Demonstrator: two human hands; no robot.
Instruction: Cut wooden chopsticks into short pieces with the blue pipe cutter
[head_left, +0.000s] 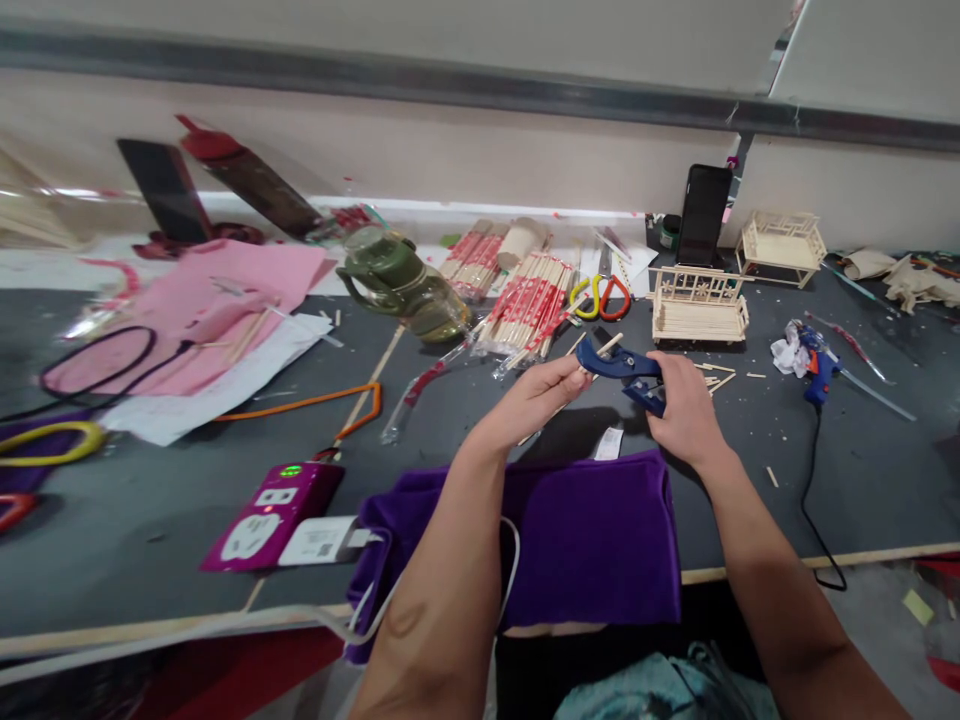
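My right hand (684,410) is wrapped round the handles of a blue hand cutter (619,364), whose curved head points left. Just left of it, my left hand (536,400) pinches a thin wooden stick (611,343) at the cutter's jaws. Whether the blade touches the wood I cannot tell. Beneath my hands a folded purple cloth (592,530) lies along the table's front edge. Behind the cutter stands a small bench built of sticks (697,312), and short cut stick pieces (721,382) lie scattered by my right hand.
Bundles of wrapped chopsticks (529,305), scissors (615,297) and a green bottle (401,285) lie behind my hands. A blue glue gun (820,375) with a black cord is at right. The pink power strip (259,525) sits front left. A second stick model (784,245) stands back right.
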